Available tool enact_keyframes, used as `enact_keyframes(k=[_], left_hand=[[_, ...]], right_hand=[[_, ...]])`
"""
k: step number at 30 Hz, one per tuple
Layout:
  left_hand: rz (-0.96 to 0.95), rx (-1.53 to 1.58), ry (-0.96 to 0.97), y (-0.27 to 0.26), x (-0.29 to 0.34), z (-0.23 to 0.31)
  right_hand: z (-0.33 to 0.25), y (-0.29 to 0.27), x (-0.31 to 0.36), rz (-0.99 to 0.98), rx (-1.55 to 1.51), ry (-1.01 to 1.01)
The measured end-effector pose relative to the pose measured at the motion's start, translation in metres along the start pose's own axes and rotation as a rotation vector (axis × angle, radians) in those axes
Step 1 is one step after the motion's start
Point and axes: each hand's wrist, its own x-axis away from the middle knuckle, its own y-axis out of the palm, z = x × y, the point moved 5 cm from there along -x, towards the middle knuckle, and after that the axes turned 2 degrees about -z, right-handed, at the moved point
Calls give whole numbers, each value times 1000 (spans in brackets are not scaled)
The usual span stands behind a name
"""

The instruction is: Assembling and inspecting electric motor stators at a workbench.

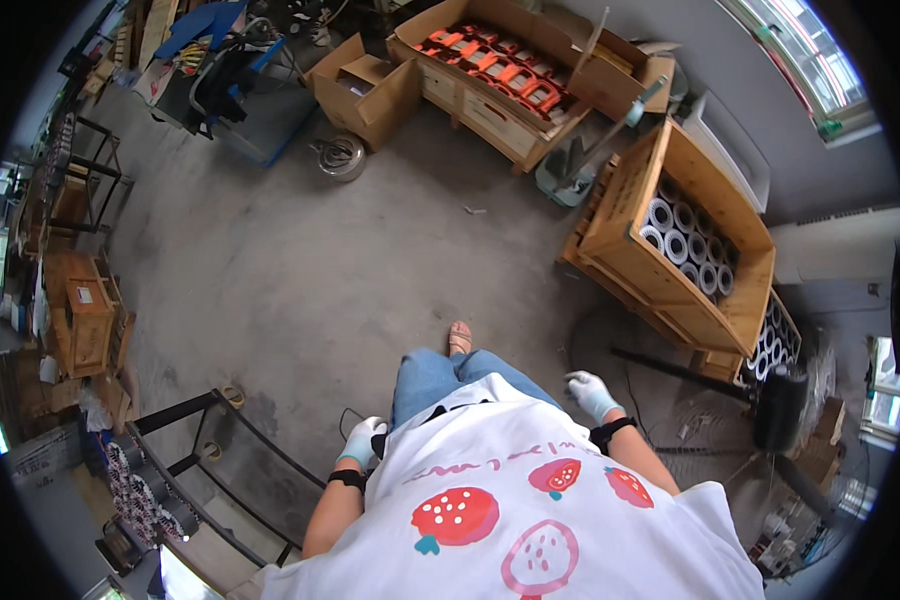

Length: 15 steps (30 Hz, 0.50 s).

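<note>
My left hand (364,440), in a white glove with a pale teal cuff, hangs low beside my left thigh. Its fingers point away from me and mostly cannot be made out; a dark patch shows at its inner side. On the other side, my right hand (592,396) hangs out from my right hip in a matching glove. Its fingers are loosely bent and somewhat apart, with nothing visible in them. A dark band circles each wrist. One sandalled foot (459,338) is forward on the grey concrete floor (300,270).
Ahead stand an open cardboard box (370,105) and a wooden crate (490,120) of orange parts. A tilted wooden crate (620,235) of ringed metal cylinders is at right, near a black pedestal fan (780,405). A black metal frame (175,410) stands at left; a coiled hose (339,160) lies ahead.
</note>
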Motion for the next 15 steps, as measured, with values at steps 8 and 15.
enact_keyframes(k=[8, 15], left_hand=[[151, 79, -59, -115, -80, 63], [138, 218, -196, -208, -226, 64]], right_hand=[[-242, -89, -91, 174, -224, -56], [-254, -59, -139, 124, -196, 133]])
